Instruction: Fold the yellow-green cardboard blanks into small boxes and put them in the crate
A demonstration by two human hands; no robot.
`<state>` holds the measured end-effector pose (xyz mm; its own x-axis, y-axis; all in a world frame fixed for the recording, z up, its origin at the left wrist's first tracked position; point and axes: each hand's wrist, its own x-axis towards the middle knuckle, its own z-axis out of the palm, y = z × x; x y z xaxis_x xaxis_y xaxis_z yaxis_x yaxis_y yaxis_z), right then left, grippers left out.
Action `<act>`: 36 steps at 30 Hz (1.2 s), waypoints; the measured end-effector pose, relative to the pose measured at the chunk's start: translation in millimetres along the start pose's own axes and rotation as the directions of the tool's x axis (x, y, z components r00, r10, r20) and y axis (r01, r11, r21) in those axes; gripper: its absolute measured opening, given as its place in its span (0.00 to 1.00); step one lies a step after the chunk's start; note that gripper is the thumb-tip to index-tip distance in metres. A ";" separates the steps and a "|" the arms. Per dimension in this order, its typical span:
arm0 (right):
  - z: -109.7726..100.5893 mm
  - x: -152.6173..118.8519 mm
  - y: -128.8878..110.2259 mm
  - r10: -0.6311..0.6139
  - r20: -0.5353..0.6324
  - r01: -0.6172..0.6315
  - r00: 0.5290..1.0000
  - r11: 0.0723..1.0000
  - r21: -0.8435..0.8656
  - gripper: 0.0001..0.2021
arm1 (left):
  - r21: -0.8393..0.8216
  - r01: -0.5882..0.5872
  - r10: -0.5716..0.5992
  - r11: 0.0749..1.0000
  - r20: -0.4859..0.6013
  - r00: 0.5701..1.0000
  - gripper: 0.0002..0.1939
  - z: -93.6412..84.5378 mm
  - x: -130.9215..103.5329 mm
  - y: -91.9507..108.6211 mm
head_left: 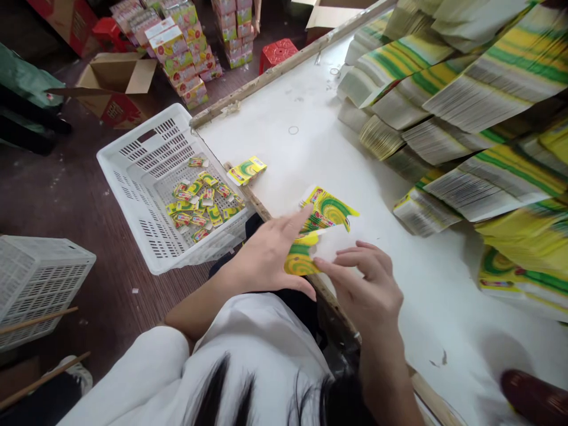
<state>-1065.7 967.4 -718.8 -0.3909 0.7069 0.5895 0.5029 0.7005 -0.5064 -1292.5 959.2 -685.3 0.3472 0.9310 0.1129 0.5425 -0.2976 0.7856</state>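
A flat yellow-green carton [300,258] is between my hands above the table's edge. My left hand [270,248] is open around its left side, fingers stretched and thumb apart. My right hand [367,281] has bent fingers, and one fingertip grips the carton's right corner; the grip's underside is hidden. Just beyond lies a small stack of flat yellow-green cartons [331,208] on the white table [306,160]. A folded-up yellow box [247,170] rests at the table's left edge. Left of the table, a white plastic crate [148,236] holds several small yellow boxes [207,196].
Tall stacks of flat cartons [483,89] cover the table's right side. A dark red object [535,395] sits at lower right. On the floor are an open cardboard box [113,89], stacked colourful boxes [177,53], a red stool [278,54] and another white crate [44,278].
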 end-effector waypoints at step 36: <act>34.1 -11.4 -6.1 0.404 0.090 -0.404 0.910 0.818 0.409 0.26 | 0.188 0.106 -0.077 0.976 -0.155 0.985 0.32 54.1 -7.1 -18.5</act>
<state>-1090.6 958.4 -744.0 -0.2225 0.9352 0.2754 0.2537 0.3283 -0.9099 -1263.6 946.7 -733.5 0.1814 0.9727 0.1447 0.7103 -0.2313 0.6648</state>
